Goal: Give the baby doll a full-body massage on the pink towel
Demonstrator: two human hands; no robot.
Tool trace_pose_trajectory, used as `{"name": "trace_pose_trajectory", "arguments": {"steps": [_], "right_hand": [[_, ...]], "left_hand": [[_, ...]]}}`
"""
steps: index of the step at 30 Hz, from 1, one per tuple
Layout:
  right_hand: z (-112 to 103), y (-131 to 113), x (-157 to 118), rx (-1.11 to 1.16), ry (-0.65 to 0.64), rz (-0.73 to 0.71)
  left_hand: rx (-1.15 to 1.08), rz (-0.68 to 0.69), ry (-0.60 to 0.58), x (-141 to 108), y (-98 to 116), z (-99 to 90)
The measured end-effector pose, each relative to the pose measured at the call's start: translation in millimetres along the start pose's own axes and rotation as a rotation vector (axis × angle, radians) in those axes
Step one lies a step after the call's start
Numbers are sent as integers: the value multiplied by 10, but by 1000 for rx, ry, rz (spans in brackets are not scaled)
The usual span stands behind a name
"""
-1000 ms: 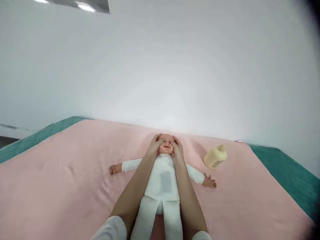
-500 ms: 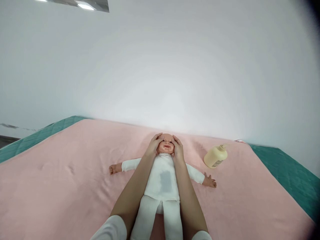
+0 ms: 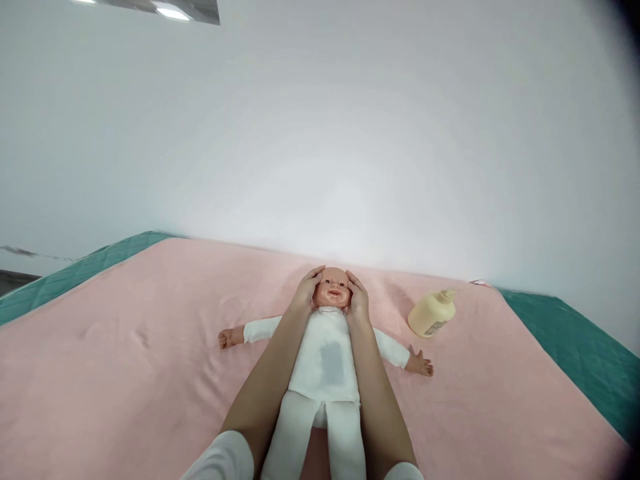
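Note:
A baby doll point(image 3: 324, 357) with a white cloth body and a grey patch on its chest lies on its back, arms spread, legs toward me. Its smooth plastic head point(image 3: 332, 288) is clasped between my two hands. My left hand point(image 3: 305, 291) cups the left side of the head, fingers curved up beside the brow. On the other side my right hand point(image 3: 357, 295) rests in the same way. Both of the doll's eyes show between my thumbs. My forearms run along either side of its torso and cross over its arms.
Right of the doll stands a pale yellow pump bottle point(image 3: 431, 313), close to one doll hand point(image 3: 420, 363). Underneath is a pink sheet point(image 3: 125, 360) over a green quilted cover point(image 3: 580, 340). A white wall point(image 3: 340, 133) rises directly behind the far edge.
Both thumbs have slid outward from beside the doll's eyes to the sides of its head. The doll and the bottle stay where they were.

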State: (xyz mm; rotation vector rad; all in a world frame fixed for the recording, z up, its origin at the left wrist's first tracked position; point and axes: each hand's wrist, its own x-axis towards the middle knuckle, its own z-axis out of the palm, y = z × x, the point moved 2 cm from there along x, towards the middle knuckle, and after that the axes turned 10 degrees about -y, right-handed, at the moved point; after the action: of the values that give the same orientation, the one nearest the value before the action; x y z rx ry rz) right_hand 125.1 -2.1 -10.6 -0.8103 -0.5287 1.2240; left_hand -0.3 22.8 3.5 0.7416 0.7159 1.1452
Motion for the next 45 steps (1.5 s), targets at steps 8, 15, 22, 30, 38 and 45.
{"name": "trace_pose_trajectory", "arguments": {"steps": [8,15,22,30,38,45], "right_hand": [[36,-26,-29,20,32,18],[48,-32,-50,-28,24,-41],[49,-19,-81,-75,-35,-36],[30,-6,-74,-137,-35,-41],[6,20,-34,-163,-19,-49],[-7,60,10,-158,-22,-65]], "left_hand": [[8,3,13,47,-28,-21],[5,88,-46,-2,-9,21],[99,118,-60,-34,1,35],[225,129,-30,-52,10,22],[228,125,-14,-43,-3,18],[144,106,-57,-5,-41,6]]}}
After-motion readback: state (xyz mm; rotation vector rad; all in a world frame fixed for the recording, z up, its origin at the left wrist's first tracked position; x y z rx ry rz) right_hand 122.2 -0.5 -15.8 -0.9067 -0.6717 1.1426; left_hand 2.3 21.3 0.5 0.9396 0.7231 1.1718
